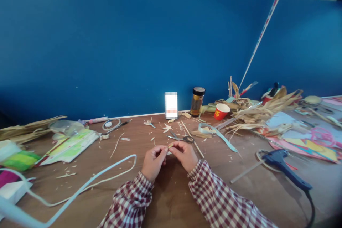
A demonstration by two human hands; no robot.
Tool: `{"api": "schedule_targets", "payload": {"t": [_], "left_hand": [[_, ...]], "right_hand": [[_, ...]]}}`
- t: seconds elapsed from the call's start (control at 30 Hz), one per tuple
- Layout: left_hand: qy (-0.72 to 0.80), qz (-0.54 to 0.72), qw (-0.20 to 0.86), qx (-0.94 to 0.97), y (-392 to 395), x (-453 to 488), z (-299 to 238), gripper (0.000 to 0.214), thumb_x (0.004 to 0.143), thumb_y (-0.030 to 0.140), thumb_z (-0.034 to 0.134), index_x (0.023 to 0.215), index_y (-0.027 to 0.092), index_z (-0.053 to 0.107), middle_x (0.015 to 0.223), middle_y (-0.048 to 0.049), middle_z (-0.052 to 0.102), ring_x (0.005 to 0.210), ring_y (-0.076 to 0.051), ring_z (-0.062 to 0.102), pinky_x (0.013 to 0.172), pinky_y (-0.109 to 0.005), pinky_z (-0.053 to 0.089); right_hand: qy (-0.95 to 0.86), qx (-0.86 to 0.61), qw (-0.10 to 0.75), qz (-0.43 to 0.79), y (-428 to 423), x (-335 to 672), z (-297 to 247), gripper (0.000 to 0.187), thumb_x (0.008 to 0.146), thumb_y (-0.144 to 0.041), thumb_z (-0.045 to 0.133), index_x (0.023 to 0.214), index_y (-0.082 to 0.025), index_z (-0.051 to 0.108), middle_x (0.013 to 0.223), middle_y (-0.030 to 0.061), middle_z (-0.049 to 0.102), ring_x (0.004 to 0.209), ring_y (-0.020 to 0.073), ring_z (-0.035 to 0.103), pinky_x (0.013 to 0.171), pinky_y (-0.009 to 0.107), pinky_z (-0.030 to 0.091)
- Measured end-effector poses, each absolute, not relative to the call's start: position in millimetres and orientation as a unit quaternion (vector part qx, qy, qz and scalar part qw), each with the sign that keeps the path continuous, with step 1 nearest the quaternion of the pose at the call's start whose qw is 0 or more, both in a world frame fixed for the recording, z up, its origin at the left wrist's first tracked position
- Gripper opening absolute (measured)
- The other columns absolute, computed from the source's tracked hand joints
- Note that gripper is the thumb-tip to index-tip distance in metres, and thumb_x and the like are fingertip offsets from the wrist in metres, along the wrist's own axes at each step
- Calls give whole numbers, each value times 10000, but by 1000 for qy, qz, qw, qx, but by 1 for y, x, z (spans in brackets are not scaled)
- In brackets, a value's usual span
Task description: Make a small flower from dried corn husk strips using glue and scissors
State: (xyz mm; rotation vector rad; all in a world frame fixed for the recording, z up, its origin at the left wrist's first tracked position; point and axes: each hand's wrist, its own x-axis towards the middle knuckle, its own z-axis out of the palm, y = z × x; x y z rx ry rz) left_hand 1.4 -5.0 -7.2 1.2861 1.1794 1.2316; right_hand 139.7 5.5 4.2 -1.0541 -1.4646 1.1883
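Observation:
My left hand (155,162) and my right hand (185,155) meet low in the middle of the view, fingertips close together. Between them they pinch a small yellowish piece (170,146) that looks like dried corn husk; the fingers cover most of it. Just beyond my right hand lie dark-handled scissors (187,139), blades pointing left. A pale husk flower shape (167,128) rests farther back, with another small flower (149,123) to its left. A thin stick (192,138) slants past the scissors.
At right are a blue glue gun (285,165), heaped dry corn husks (267,110) and a red paper cup (221,112). A dark-lidded jar (197,102) stands near the blue wall (146,42). A pale cable (107,169) loops at left, near a green-white sheet (72,146).

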Motion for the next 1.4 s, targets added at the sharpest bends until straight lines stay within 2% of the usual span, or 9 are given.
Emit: {"api": "schedule_targets", "payload": {"t": [0.53, 0.63, 0.73, 0.83, 1.0, 1.13, 1.4], "left_hand": [[479, 495, 508, 518, -7, 4, -5, 278, 715, 403, 542, 679, 130, 586, 462, 44, 447, 421, -68, 406, 423, -188, 346], [484, 484, 507, 523, -5, 2, -5, 306, 710, 425, 536, 715, 126, 603, 472, 35, 462, 431, -80, 422, 430, -198, 361], [517, 476, 446, 554, -1, -5, -3, 351, 723, 444, 503, 818, 131, 631, 544, 1, 532, 474, -107, 464, 460, -219, 381], [583, 434, 244, 642, 1, -14, -1, 290, 726, 420, 498, 767, 182, 658, 721, -45, 605, 607, -151, 527, 567, -260, 409], [622, 280, 98, 725, -2, -12, -4, 219, 748, 367, 479, 745, 240, 658, 715, -39, 600, 655, -168, 544, 585, -257, 373], [634, 248, 75, 729, -4, -5, -7, 161, 721, 330, 520, 750, 223, 637, 729, -48, 600, 686, -178, 540, 613, -265, 359], [638, 278, 131, 706, -2, -9, -9, 55, 664, 245, 565, 661, 205, 603, 700, -25, 619, 640, -162, 544, 581, -260, 353]], "right_hand": [[-596, -436, 481, 471, 6, 139, 4, 194, 700, -339, 574, 746, -157, 622, 620, -7, 572, 542, 100, 474, 525, 220, 396], [-603, -430, 485, 464, 5, 140, 6, 195, 720, -349, 548, 730, -162, 603, 608, -15, 555, 526, 93, 460, 518, 214, 387], [-590, -436, 497, 464, 7, 144, 9, 214, 734, -373, 526, 739, -166, 577, 578, -28, 518, 488, 81, 430, 479, 201, 367], [-555, -457, 513, 469, 11, 148, 11, 235, 729, -399, 524, 747, -166, 549, 525, -47, 458, 439, 71, 380, 428, 193, 336], [-546, -464, 517, 469, 14, 148, 10, 242, 714, -411, 534, 719, -169, 538, 518, -50, 436, 442, 75, 371, 421, 195, 320], [-558, -450, 516, 468, 12, 146, 6, 201, 739, -368, 515, 741, -169, 544, 541, -49, 440, 456, 72, 367, 437, 190, 317], [-614, -446, 506, 410, 7, 145, 14, 131, 763, -277, 491, 715, -170, 551, 584, -30, 465, 512, 89, 395, 496, 207, 344]]}}
